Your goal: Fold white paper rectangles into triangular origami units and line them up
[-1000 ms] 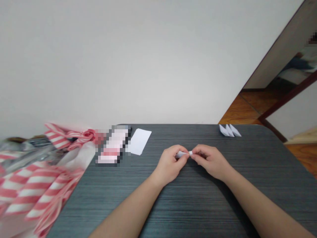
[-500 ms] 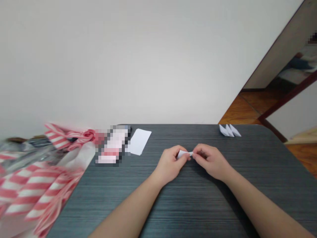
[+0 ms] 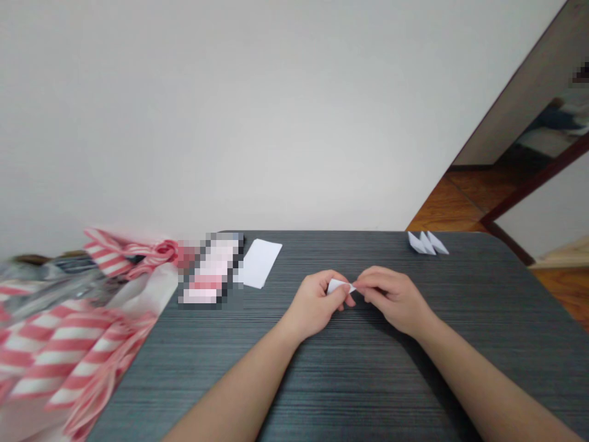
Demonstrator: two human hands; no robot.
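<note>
Pinching one part-folded paper, left hand and right hand sit near frame center; right of center, three folded pieces appear done; left, sheets lie unfolded.

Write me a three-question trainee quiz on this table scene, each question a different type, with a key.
1. True or false: the left hand is holding the small white paper.

2. What pattern is on the cloth left of the table?
A) Dots
B) Stripes
C) Checks

3. Fill in the blank: the folded white paper pieces near the table's far edge lie to the ____ of the flat white paper.

Key: 1. True; 2. B; 3. right
</note>
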